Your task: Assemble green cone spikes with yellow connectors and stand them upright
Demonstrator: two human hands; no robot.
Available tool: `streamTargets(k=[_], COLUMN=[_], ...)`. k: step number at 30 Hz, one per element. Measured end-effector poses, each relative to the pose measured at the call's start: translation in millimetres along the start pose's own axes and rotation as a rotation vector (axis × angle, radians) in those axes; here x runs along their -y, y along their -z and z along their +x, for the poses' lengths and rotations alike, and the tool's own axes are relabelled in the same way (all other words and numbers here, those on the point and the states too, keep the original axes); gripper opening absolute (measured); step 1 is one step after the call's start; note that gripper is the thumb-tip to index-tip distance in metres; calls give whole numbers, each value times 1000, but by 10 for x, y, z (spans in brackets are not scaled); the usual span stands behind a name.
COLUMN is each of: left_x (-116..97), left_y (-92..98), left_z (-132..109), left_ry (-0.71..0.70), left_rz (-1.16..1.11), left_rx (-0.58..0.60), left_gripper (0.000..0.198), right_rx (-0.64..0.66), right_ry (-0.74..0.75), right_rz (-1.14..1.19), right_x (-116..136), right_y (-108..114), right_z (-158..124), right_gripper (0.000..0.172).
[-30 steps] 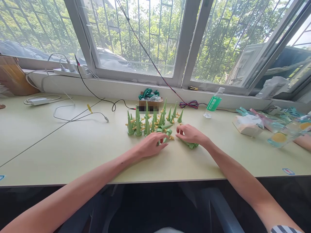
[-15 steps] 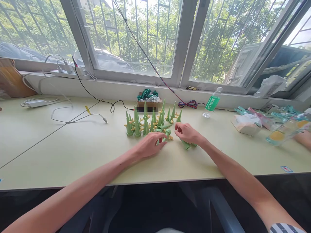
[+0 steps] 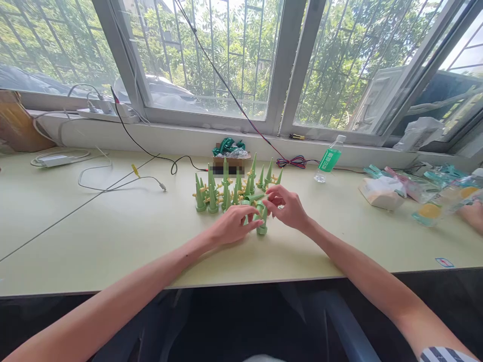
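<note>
Between my hands, a green plastic watering spike point(image 3: 262, 221) stands with its wide cap end down on the table. My left hand point(image 3: 234, 222) curls around green spike parts, its thumb and fingertips at the standing spike; some of what lies under the fingers is hidden. My right hand point(image 3: 289, 208) has its fingertips closed near the spike's upper end. A cluster of upright green spikes point(image 3: 212, 198) with small yellow valves stands just beyond my left hand. Another green spike point(image 3: 256, 197) lies tilted behind my fingers.
Behind the cluster is a small box point(image 3: 241, 163) with green plastic bags. A water bottle point(image 3: 328, 160) and a tissue pack point(image 3: 382, 193) stand to the right, near another person's hand point(image 3: 471, 215). Cables point(image 3: 113, 186) lie on the left; the table edge point(image 3: 241, 284) is near me.
My right hand has moved left to meet my left hand. The green parts that lay under it at the right now show no more there; a spike stands between my hands.
</note>
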State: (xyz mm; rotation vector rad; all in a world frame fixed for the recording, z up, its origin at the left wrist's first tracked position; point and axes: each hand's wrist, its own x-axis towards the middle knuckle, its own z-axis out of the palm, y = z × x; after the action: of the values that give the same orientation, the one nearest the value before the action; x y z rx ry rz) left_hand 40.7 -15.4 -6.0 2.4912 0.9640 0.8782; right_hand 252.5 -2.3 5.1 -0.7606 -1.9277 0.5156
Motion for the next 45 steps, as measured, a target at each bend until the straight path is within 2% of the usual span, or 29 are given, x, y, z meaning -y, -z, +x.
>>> streamTargets(k=[6, 10, 13, 17, 21, 25, 31, 39, 45], left_x=[-51, -67, -55, -37, -36, -40, -44, -41, -42], left_y=[11, 14, 8, -5, -8, -5, -4, -2, 2], left_z=[-2, -2, 2, 8, 12, 13, 9, 12, 11], left_ry=[-71, -46, -31, -45, -49, -48, -53, -50, -43], left_rz=[-56, -50, -37, -31, -21, -13, -12, -2, -14], left_rx=[48, 37, 8, -51, -87, -87, -88, -89, -93], left_gripper=[18, 22, 23, 26, 29, 30, 30, 29, 27], right_rx=[-9, -44, -128, -117, 39, 188, 279, 270, 208], right_ry=[68, 78, -14, -224, -428, -572, -585, -515, -471], right_rz=[91, 9, -196, -461, -677, -803, -731, -648, -548], right_x=[60, 19, -109, -378, -622, -696, -615, -580, -609], right_y=[-115, -21, 152, 389, 534, 576, 499, 401, 349], right_z=[-64, -4, 97, 197, 206, 176, 157, 139, 125], right_gripper=[21, 23, 33, 35, 19, 16, 16, 15, 10])
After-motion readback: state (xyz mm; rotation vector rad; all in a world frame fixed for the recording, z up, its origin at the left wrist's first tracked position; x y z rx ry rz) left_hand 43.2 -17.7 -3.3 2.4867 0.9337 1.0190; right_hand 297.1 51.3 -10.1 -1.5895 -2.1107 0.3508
